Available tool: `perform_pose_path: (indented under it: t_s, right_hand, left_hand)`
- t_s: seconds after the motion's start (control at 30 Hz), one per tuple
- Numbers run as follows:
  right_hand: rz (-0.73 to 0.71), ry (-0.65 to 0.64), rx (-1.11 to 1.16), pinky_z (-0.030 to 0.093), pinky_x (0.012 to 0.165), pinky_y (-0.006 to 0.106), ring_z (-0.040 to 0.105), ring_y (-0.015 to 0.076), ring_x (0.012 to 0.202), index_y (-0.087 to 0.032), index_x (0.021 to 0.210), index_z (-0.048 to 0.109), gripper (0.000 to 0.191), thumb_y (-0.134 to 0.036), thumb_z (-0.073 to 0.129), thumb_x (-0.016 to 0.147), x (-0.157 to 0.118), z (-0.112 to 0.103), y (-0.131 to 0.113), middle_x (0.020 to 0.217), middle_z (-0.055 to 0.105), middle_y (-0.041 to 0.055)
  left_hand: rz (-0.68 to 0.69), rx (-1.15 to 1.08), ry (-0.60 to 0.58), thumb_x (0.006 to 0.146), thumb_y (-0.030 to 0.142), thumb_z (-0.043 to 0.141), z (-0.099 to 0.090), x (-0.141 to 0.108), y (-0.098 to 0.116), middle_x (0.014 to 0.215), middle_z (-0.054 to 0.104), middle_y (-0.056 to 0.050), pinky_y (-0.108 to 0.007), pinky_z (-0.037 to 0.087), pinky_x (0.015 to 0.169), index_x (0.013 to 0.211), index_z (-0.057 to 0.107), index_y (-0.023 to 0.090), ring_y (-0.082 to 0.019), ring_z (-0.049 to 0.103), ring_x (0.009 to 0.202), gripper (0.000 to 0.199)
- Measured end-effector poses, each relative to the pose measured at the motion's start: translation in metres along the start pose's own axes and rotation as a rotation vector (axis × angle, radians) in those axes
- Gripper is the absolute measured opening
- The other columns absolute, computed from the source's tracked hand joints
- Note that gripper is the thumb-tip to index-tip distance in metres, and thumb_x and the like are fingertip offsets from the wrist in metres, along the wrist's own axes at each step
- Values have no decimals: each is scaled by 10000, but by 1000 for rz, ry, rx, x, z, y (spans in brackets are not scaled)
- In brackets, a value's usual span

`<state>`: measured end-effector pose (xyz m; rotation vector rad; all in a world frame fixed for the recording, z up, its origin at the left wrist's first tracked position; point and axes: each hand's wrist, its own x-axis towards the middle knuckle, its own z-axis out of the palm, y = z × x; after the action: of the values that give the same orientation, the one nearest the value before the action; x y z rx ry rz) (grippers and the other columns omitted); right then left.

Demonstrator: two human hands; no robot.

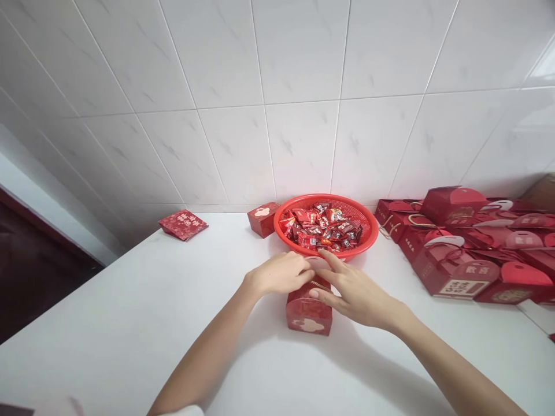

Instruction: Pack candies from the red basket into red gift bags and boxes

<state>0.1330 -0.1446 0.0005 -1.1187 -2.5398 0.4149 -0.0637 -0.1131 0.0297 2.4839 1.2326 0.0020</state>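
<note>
A small red gift box [309, 323] with a pale flower-like print and a gold cord stands upright on the white table, right in front of me. My left hand [280, 274] has its fingers curled against the rounded top flap [318, 264] from the left. From the right, my right hand [353, 289] reaches over the top, thumb on the near side and the other fingers across the flap and cord. Both hands hold the box's top part. What lies inside the box is hidden.
A red plastic basket [373, 234] holding many wrapped candies [323, 225] stands just behind the box. Another small red box [263, 219] touches its left side. A flattened red box [183, 224] lies far left. Several red boxes [455, 268] are stacked right, near the tiled wall [299, 138].
</note>
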Motion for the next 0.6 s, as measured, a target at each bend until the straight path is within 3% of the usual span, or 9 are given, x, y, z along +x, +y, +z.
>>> perform_pose_path:
  t_s: [0.13, 0.27, 0.43, 0.6]
  right_hand:
    - [21, -78, 87, 518, 931, 469, 556, 342, 1256, -205, 1146, 677, 351, -453, 477, 998, -2, -4, 0, 1476, 456, 168]
    - [-42, -24, 161, 461, 1043, 475, 420, 321, 1397, -209, 1035, 712, 176, -305, 593, 946, -4, -2, 2, 1501, 453, 126]
    - [-118, 66, 176, 442, 1059, 509, 441, 312, 1377, -199, 942, 702, 145, -155, 565, 923, -5, -1, 1, 1520, 442, 112]
    - [-253, 94, 250, 528, 872, 372, 604, 225, 1085, -189, 832, 626, 172, -96, 508, 915, -5, -4, -2, 1228, 635, 105]
  left_hand:
    - [4, -53, 34, 1002, 339, 306, 0, 1, 0, 833, 692, -39, -300, 350, 601, 752, 624, 203, -194, 607, 723, 426]
    - [-26, -214, 26, 1002, 411, 310, 0, 1, -6, 862, 701, -26, -286, 410, 654, 780, 624, 213, -194, 632, 772, 433]
    - [-66, -316, 35, 937, 408, 439, 3, 1, -12, 795, 684, -18, -276, 415, 597, 796, 629, 214, -184, 616, 701, 306]
    - [-149, -317, 202, 872, 364, 527, 8, 5, -9, 745, 644, -17, -276, 384, 531, 658, 483, 198, -157, 553, 628, 274]
